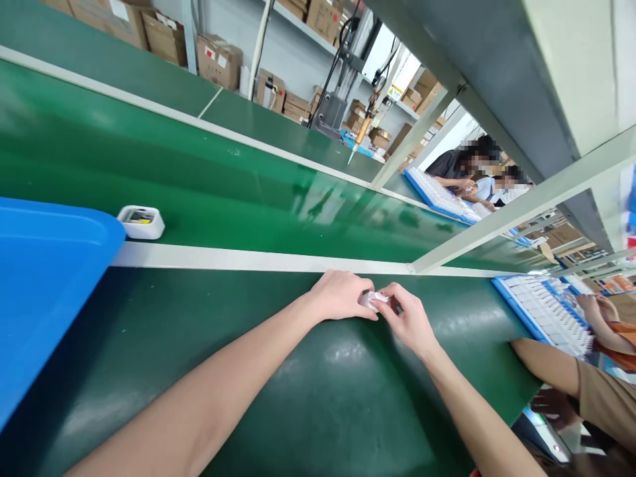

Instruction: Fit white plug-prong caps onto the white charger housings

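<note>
Both my arms reach out over the dark green worktop [318,397]. My left hand [340,296] and my right hand [408,318] meet just short of the white strip [258,260] that borders the conveyor. Between their fingertips they pinch a small white part [375,300]; its shape is mostly hidden by the fingers. A white open casing [141,222] with dark and yellow insides lies on the green conveyor belt [248,185], far to the left of my hands.
A blue tray [44,285] fills the left edge. A neighbouring worker's arms [551,363] reach over a blue tray of white parts [541,308] at the right. Grey frame struts [517,212] rise above the belt. More workers sit farther down; cardboard boxes line the back shelves.
</note>
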The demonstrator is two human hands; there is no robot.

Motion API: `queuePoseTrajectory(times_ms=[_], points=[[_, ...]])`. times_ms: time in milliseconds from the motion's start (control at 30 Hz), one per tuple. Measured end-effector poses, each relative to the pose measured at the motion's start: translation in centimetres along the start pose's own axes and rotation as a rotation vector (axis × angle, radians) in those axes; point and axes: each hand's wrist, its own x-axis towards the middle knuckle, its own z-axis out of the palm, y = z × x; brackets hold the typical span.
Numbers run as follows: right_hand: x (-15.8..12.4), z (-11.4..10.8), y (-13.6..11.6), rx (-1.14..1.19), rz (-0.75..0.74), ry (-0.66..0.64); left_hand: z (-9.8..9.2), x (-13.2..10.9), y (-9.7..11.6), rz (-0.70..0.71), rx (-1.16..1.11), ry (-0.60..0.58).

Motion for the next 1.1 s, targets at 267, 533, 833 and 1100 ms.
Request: queuePoseTrajectory(times_ms=[267,533,833,1100], points=[[0.9,-0.8,-0.6,-0.143,-0.092,-0.110,-0.1,-0.3,0.0,0.006,0.016,0.034],[2.4,-2.4,-0.5,0.241,0.181,-0.186,-0.4,-0.4,0.1,-0.017,-0.011,0.011],[0.4,0.1,-1.1,0.804,0.485,-0.154,-0.3,0.0,0.3,0.045,-0.026,-0.007],[0.7,-0.5,-1.3,0.835,0.516,-0.226,0.0,0.2,0.3,0.064,-0.035,-0.008]])
